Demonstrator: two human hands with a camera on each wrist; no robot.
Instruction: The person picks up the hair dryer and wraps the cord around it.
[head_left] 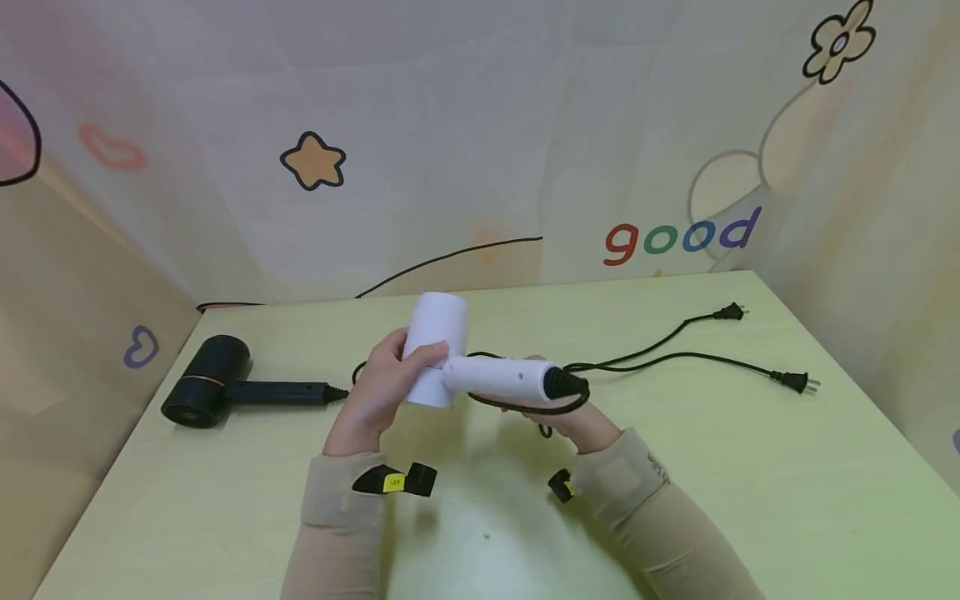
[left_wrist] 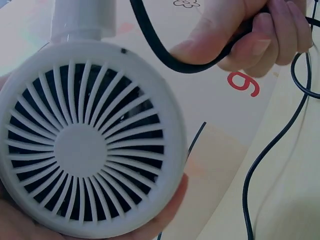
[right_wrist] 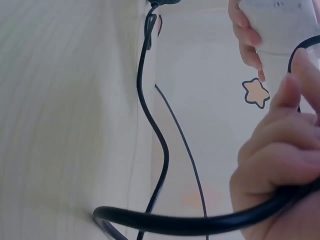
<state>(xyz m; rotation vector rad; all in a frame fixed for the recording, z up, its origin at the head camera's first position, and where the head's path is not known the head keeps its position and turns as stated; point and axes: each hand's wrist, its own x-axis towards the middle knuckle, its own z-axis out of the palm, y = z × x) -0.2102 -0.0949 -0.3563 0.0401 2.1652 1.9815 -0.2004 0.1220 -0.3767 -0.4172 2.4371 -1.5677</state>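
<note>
A white hair dryer [head_left: 491, 377] is held up over the table, its handle pointing right and its round slatted grille [left_wrist: 82, 150] facing the left wrist camera. My left hand [head_left: 377, 387] grips the barrel, with the thumb across it near the handle joint. Behind and below the handle, my right hand [head_left: 585, 423] holds the dryer's black cord [left_wrist: 182, 67] in curled fingers. Between the handle's end and that hand the cord makes a loop. The handle hides part of the right hand in the head view.
On the left side of the table [head_left: 750, 483] lies a black hair dryer [head_left: 206, 381], handle to the right. Two black cords run rightward, ending in one plug [head_left: 730, 312] near the back and another plug [head_left: 795, 382] farther right. A printed curtain [head_left: 450, 150] hangs behind.
</note>
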